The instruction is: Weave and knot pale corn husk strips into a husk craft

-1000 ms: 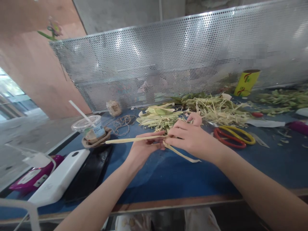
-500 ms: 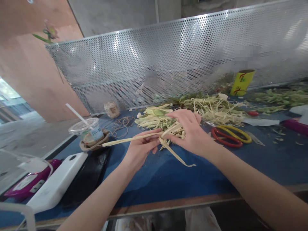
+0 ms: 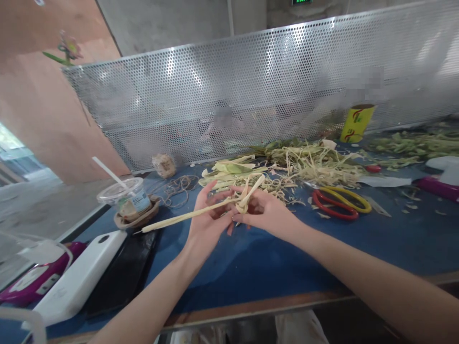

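Between my two hands is a knotted piece of corn husk [image 3: 242, 206], pale yellow. From it a long twisted husk strand [image 3: 179, 218] runs left across my left hand [image 3: 210, 215], and a folded loop of husk stands up above the knot. My left hand is closed around the strand side, thumb near the knot, index finger raised. Pinching the knot from the other side is my right hand [image 3: 267, 210], its thumb in front. Some fingertips are hidden behind the husk. Just beyond my hands lies a pile of dried corn husks [image 3: 229, 169].
Scissors with red and yellow handles [image 3: 340, 203] lie to the right. Shredded husk strips [image 3: 315, 162] and a yellow tube [image 3: 357, 124] are farther back. At left are a plastic cup [image 3: 132, 198], twine [image 3: 179, 186], a white power bank [image 3: 79, 277] and a purple power strip [image 3: 39, 279]. A perforated metal screen [image 3: 229, 86] stands behind.
My right hand has come down and in to the knot. The husk end that hung toward the front now shows as a loop standing above the knot.
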Motion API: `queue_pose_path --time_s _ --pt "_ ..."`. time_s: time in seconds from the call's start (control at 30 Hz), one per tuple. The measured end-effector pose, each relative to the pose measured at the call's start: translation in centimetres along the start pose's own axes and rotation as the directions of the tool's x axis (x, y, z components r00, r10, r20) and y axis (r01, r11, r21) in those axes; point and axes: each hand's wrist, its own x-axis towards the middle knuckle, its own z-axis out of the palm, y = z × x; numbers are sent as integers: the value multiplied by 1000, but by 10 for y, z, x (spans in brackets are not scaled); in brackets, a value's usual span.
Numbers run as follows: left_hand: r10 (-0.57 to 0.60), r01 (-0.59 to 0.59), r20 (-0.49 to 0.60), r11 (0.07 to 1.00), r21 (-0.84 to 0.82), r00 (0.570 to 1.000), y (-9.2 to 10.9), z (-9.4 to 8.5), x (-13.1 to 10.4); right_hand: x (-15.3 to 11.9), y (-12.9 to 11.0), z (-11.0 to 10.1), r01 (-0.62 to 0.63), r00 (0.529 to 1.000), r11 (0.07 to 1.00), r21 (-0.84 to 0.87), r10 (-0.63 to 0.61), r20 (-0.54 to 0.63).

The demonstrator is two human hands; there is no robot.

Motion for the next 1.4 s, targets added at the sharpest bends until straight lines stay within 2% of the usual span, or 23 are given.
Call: queue_pose_path --time_s 0.1,0.27,0.47,0.6,0.7,0.77,0.9,1.0,1.17,1.27,1.3,1.33,1.37,1.4 --pt "14 -11 -42 997 73 999 1 1 0 2 -1 1 16 1000 997 75 -17 13" --pt "23 -21 -14 997 75 1000 0 0 1 4 0 0 48 999 986 158 -46 -17" --pt "3 -1 -54 999 34 999 1 1 -1 5 1 -6 139 987 972 190 -119 -112" --pt "2 -2 -69 1000 -2 998 2 0 -1 10 3 -14 258 952 930 263 -199 -233" --pt "-37 37 -31 999 1 999 2 -1 -1 15 4 -23 317 930 892 321 -226 -291" --pt "-69 69 10 997 17 998 2 -2 -1 16 2 -28 296 945 885 359 -217 -246" --pt "-63 62 27 997 43 998 2 -5 0 13 -5 -29 141 987 899 415 -98 -123" --pt "-53 52 9 997 59 999 3 -6 0 11 -10 -28 88 994 909 407 -55 -92" --pt "-42 41 22 997 59 999 3 -5 3 13 -7 -31 27 998 932 361 -46 43" --pt "50 -55 44 992 117 998 -1 -11 4 15 -4 -33 5 1000 963 270 -11 23" --pt "127 -128 22 974 186 992 -3 -14 4 15 -3 -33 18 1000 975 221 -16 -9" --pt "268 -245 -36 922 301 963 -4 -17 3 14 -3 -33 33 999 986 164 -26 -44" --pt "443 -355 -85 807 472 893 -5 -19 2 14 -2 -32 47 996 994 103 -39 -78" --pt "619 -443 -66 627 641 782 -5 -21 1 13 -2 -31 58 993 997 43 -53 -106"
